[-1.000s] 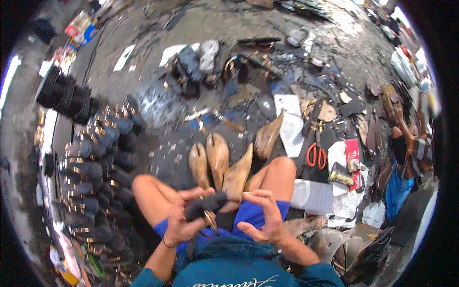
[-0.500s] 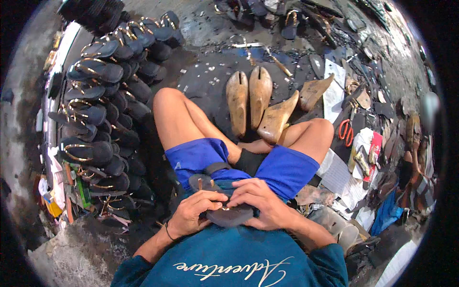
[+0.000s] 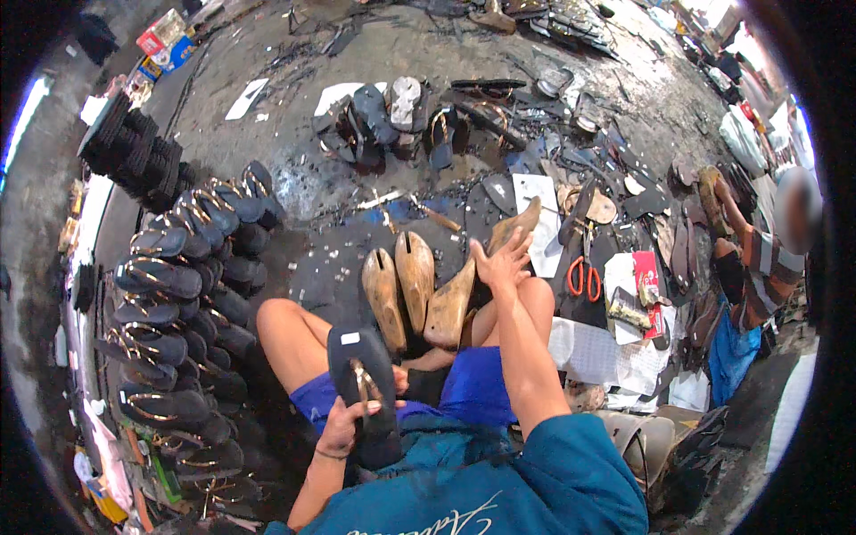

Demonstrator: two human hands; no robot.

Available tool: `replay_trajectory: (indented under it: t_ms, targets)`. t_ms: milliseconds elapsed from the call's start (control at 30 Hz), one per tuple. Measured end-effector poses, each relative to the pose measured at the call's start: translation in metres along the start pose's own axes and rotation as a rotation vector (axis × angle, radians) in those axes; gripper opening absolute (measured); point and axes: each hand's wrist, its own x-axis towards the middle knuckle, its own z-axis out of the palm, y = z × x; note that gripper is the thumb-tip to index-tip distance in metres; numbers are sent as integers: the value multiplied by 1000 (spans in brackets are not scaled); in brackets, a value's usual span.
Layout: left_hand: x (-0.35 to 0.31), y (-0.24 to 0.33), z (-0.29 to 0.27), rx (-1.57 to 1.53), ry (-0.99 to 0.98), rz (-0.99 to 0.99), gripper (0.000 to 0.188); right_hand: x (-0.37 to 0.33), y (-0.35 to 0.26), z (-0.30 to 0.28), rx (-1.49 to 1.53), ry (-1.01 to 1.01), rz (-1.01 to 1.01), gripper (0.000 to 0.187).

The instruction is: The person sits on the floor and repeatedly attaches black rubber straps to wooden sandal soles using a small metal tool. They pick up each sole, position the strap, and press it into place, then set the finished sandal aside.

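My left hand (image 3: pixel 343 426) grips a black flip-flop (image 3: pixel 343 352), its fingers wrapped round the middle beside the gold strap. The flip-flop points away from me, and a small white label sits near its toe end. My right hand (image 3: pixel 503 263) is stretched forward with its fingers spread, over or against a wooden shoe last (image 3: pixel 517 223); whether it touches the last I cannot tell. Beside that hand leans a second wooden last (image 3: pixel 448 312). Two more wooden lasts (image 3: pixel 381 299) stand side by side between my legs.
On the left are rows of finished black sandals (image 3: pixel 160 276). Orange-handled scissors (image 3: pixel 584 278), a white paper (image 3: pixel 535 223) and a red box (image 3: pixel 648 276) lie to the right. A hammer (image 3: pixel 435 212) lies ahead. Another person (image 3: pixel 771 267) sits at far right.
My right hand has left the flip-flop and reached forward to the lasts. The left hand now holds the flip-flop farther left and upright. The view has tilted up, showing more floor ahead.
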Motion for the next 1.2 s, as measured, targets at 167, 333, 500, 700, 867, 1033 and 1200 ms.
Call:
replay_trajectory:
  t_ms: [167,333,500,700,867,1033,1200]
  targets:
    - [20,4,2,164,-134,88,65,70,76,22,829,120,243,89]
    - [46,-8,-42,111,102,260,63,-88,57,-102,1928,-699,44,62]
    - [67,-2,-52,18,165,297,70,-210,52,-181,1304,-1325,44,82]
    - [58,-25,-55,-320,-41,234,89,-281,2,-173,512,-834,-668,68]
    - [40,-65,-71,-257,295,294,86,-307,-39,-116,286,-582,-879,67]
    - [43,-41,-61,-270,215,380,78,-315,-50,-96,268,-442,-911,66]
    - [62,-19,-46,-269,127,465,75,-298,-49,-129,417,-340,-956,67]
